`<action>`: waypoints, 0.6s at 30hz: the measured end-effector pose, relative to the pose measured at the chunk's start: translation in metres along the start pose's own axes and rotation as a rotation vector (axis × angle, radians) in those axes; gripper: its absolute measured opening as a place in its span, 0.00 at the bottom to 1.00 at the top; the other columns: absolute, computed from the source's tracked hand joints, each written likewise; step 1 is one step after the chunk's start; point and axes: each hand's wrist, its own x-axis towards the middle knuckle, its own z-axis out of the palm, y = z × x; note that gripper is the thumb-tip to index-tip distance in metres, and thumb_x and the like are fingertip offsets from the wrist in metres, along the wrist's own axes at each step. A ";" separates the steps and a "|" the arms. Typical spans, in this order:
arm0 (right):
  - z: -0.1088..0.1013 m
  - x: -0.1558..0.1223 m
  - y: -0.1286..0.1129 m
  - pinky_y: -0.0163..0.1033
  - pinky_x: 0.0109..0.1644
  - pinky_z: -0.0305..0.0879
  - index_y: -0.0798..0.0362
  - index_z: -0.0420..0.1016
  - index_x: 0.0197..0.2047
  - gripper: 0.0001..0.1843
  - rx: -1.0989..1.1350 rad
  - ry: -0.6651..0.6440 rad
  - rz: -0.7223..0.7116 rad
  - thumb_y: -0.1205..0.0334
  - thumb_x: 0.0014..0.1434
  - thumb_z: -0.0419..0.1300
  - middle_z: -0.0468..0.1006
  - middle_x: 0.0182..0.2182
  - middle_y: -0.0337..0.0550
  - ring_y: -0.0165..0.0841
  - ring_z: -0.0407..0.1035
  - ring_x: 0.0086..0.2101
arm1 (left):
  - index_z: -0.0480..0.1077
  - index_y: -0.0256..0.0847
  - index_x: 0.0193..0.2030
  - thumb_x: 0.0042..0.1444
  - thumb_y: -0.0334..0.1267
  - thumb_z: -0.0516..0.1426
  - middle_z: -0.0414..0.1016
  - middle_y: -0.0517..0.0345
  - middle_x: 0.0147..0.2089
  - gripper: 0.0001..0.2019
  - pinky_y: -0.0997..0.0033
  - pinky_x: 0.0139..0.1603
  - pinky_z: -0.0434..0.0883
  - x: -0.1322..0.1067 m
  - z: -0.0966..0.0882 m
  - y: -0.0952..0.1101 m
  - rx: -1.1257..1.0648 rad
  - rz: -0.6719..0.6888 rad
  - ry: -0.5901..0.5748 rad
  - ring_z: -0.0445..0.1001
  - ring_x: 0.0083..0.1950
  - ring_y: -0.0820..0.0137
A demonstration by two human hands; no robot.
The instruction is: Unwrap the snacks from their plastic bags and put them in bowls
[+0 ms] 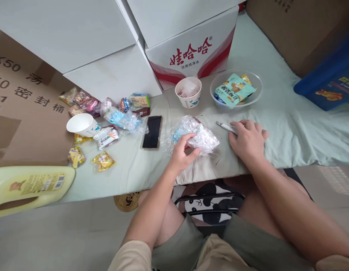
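My left hand (183,153) is closed on the near left side of a crinkled clear plastic package (204,138), thumb and fingers curled at its edge. Blue print shows through the plastic on its left, and its contents are hard to make out. To the right, my right hand (248,140) rests low on the cloth, fingers bent over a slim silver utility knife (226,127). The knife's tip points left, toward the package, and its other end is hidden under the hand. A paper cup (188,99) with clear plastic inside stands beyond the package.
A phone (152,131) lies left of the package, near several wrapped snacks (103,161) and a tilted paper cup (82,125). Behind are a clear bowl (259,96) of snack packets and stacked boxes (191,56). A yellow bottle (58,180) and blue container (323,82) flank the surface.
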 end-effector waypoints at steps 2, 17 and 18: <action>-0.002 -0.003 -0.006 0.60 0.49 0.62 0.50 0.79 0.46 0.13 0.104 0.056 -0.064 0.59 0.61 0.57 0.77 0.45 0.56 0.52 0.69 0.46 | 0.67 0.47 0.58 0.63 0.51 0.58 0.72 0.50 0.54 0.20 0.67 0.44 0.77 0.001 0.005 0.002 0.050 0.011 -0.038 0.76 0.46 0.69; 0.010 -0.021 -0.047 0.50 0.52 0.71 0.48 0.72 0.43 0.08 0.673 -0.171 -0.288 0.68 0.62 0.54 0.76 0.45 0.48 0.40 0.73 0.47 | 0.73 0.44 0.49 0.66 0.57 0.51 0.77 0.55 0.41 0.21 0.72 0.22 0.73 0.006 -0.005 -0.002 -0.146 -0.269 0.216 0.75 0.27 0.73; 0.009 -0.019 -0.047 0.49 0.51 0.71 0.48 0.72 0.42 0.08 0.681 -0.142 -0.274 0.69 0.62 0.54 0.76 0.43 0.47 0.40 0.73 0.45 | 0.73 0.44 0.49 0.65 0.58 0.52 0.76 0.56 0.38 0.20 0.73 0.19 0.72 0.007 -0.005 -0.004 -0.148 -0.284 0.217 0.73 0.24 0.75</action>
